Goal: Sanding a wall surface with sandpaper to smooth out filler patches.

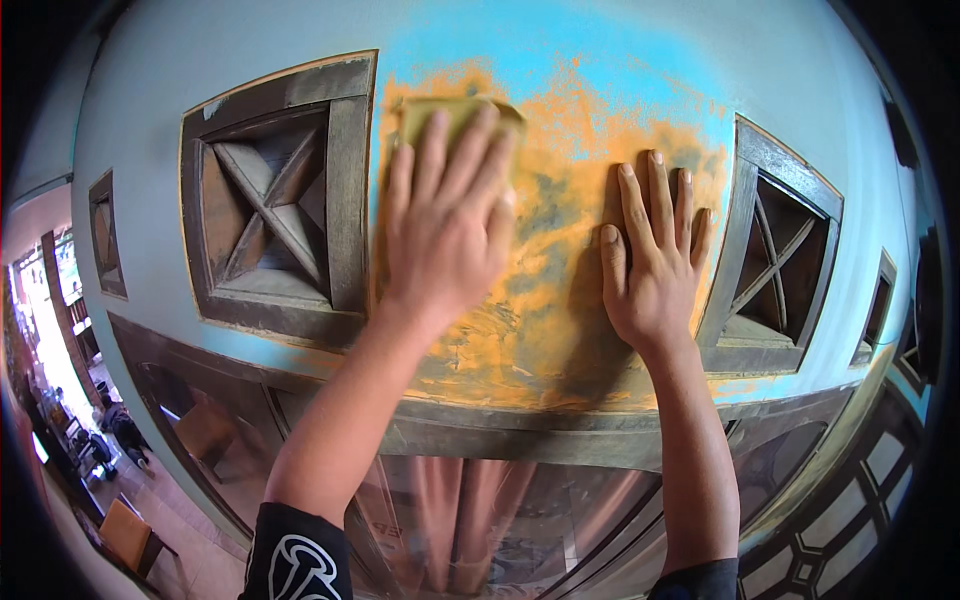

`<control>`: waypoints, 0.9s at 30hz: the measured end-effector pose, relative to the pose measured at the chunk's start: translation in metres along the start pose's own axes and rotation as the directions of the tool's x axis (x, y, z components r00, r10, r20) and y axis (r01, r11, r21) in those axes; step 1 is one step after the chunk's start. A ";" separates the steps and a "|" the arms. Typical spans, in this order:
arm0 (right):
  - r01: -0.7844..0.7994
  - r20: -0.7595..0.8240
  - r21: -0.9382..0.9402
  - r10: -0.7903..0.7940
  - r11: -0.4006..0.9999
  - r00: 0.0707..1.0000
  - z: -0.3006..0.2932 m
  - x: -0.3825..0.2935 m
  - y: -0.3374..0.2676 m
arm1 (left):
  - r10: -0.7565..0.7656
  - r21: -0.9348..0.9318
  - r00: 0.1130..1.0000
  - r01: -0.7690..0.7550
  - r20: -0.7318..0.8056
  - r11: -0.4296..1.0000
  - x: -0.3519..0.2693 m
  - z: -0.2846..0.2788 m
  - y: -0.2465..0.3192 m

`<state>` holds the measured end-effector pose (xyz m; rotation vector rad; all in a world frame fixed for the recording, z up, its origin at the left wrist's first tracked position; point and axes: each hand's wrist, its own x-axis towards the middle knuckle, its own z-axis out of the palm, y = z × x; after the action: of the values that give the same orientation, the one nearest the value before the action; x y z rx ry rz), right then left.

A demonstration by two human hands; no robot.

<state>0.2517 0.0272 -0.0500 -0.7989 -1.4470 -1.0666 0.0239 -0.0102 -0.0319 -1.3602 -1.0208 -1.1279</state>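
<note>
My left hand [450, 225] presses a sheet of yellowish sandpaper [461, 112] flat on the wall, its fingers spread over the sheet; it looks blurred. To the right, my right hand [656, 255] lies with fingers apart on the wall and holds nothing. The wall patch [555, 202] between the two wooden vents shows orange with grey blotches and rough texture low down. Bright blue paint [547, 37] borders it above.
Recessed wooden vents with crossed slats flank the patch, one at left [349, 202], one at right [817, 184]. Below runs a wooden beam [525, 435] over glass panes with pink curtains [480, 517]. An orange-brown chair [124, 532] stands far lower left.
</note>
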 end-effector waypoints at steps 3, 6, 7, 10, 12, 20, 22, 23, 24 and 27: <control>0.025 0.002 0.055 -0.025 0.998 1.000 -0.001 0.020 0.006 | -0.044 0.047 0.993 0.050 -0.105 0.998 0.024 0.003 -0.022; 0.003 -0.044 0.063 0.000 0.998 0.999 0.006 0.041 0.021 | 0.037 0.001 0.999 -0.037 0.014 0.999 0.026 0.001 0.012; 0.001 -0.046 0.062 0.002 0.998 0.999 0.008 0.043 0.021 | 0.039 0.001 0.999 -0.039 0.013 0.999 0.033 0.003 0.005; 0.009 -0.098 0.030 -0.006 1.000 0.995 0.011 0.046 0.017 | -0.045 0.019 0.988 0.049 -0.145 0.999 0.068 0.006 -0.039; 0.012 -0.102 0.039 -0.008 0.999 0.995 0.009 0.045 0.016 | -0.029 0.052 0.991 0.036 -0.134 0.998 0.063 0.008 -0.029; 0.036 -0.063 0.009 -0.035 0.999 0.997 0.004 0.040 0.013 | -0.117 0.017 0.970 0.123 -0.214 0.992 0.073 0.011 -0.033; 0.020 -0.090 0.056 -0.015 0.998 0.996 0.006 0.038 0.015 | -0.120 0.036 0.962 0.132 -0.244 0.991 0.072 0.021 -0.021; 0.018 -0.088 0.049 -0.014 0.999 0.996 0.007 0.037 0.016 | -0.052 0.027 0.982 0.058 -0.180 0.998 0.066 0.022 -0.015; 0.017 -0.091 0.040 -0.014 0.999 0.996 0.007 0.036 0.016 | 0.018 0.022 0.993 -0.015 -0.118 1.000 0.065 0.020 -0.012; 0.021 -0.099 0.033 -0.018 0.999 0.995 0.008 0.037 0.016 | -0.064 -0.001 0.966 0.065 -0.250 0.998 0.081 0.013 -0.043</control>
<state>0.2578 0.0374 -0.0101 -0.6995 -1.3883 -1.0783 -0.0015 0.0061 0.0553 -1.1515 -0.8892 -1.3064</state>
